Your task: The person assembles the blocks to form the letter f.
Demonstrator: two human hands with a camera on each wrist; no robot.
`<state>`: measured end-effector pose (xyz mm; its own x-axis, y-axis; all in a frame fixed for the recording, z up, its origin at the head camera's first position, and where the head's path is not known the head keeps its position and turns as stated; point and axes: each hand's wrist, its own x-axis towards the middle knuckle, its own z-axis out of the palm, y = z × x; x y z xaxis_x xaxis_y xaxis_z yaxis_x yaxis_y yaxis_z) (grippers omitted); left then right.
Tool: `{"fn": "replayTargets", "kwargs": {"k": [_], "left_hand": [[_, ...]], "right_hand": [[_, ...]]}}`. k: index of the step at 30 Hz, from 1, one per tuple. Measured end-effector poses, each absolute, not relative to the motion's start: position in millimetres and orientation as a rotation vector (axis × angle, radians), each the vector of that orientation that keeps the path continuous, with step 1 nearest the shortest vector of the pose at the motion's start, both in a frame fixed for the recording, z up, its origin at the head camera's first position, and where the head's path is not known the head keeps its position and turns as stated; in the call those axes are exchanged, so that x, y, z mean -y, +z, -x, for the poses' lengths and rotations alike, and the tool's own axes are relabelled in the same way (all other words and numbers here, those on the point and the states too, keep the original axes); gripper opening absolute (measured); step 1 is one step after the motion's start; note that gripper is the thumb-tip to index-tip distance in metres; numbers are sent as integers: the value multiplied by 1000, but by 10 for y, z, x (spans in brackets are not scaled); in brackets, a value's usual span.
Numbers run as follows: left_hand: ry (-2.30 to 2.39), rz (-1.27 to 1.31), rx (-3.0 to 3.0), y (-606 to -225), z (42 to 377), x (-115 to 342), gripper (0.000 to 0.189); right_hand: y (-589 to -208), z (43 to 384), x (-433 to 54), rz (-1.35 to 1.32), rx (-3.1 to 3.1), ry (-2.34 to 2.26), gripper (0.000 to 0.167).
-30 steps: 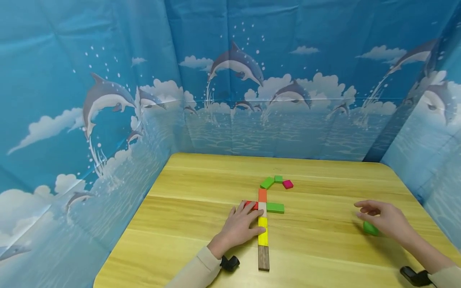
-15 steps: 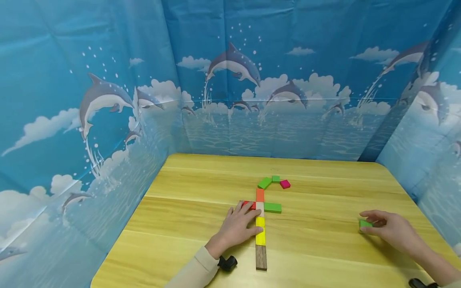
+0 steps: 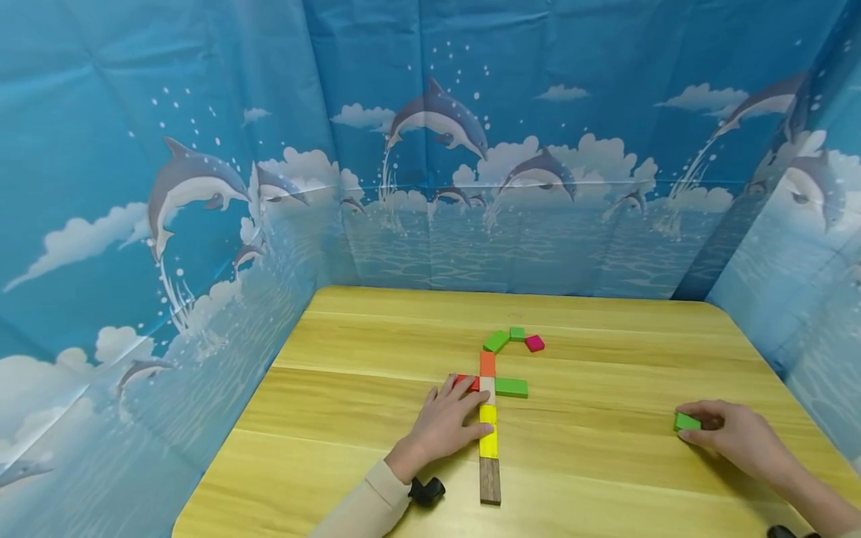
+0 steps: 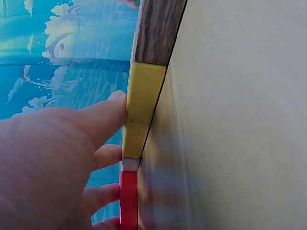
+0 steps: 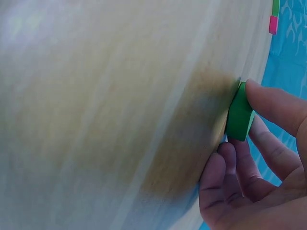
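My left hand (image 3: 439,427) lies flat with spread fingers over the row of wooden blocks. Its fingers rest on the red block (image 4: 128,199) and the white block (image 3: 487,384), and the thumb touches the yellow section (image 3: 489,446). Below the yellow is a brown block (image 3: 490,480); above the white is an orange one (image 3: 487,364). A long green block (image 3: 511,388) juts to the right of the white. At the right, my right hand (image 3: 743,439) pinches a smaller green block (image 5: 240,114) between thumb and fingers. Whether that block touches the table, I cannot tell.
Beyond the orange block, a slanted green block (image 3: 497,341), a small green block (image 3: 516,334) and a magenta block (image 3: 534,343) form a hook. The wooden table (image 3: 605,478) is bordered by blue dolphin-print cloth (image 3: 572,246) at the back and sides.
My right hand has come down around the green block at the right and now pinches it, shifting it slightly. The left hand stays on the row of blocks.
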<state>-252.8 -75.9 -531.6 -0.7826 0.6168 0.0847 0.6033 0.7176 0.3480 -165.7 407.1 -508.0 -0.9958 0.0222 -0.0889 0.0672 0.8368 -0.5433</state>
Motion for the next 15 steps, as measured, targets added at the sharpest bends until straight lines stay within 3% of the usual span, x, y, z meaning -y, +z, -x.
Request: {"fn": "replayTargets", "kwargs": {"k": [15], "left_hand": [[548, -1026, -2883, -5303, 2514, 755, 60]], "right_hand": [[-5054, 1680, -4054, -69, -2934, -881, 54]]}}
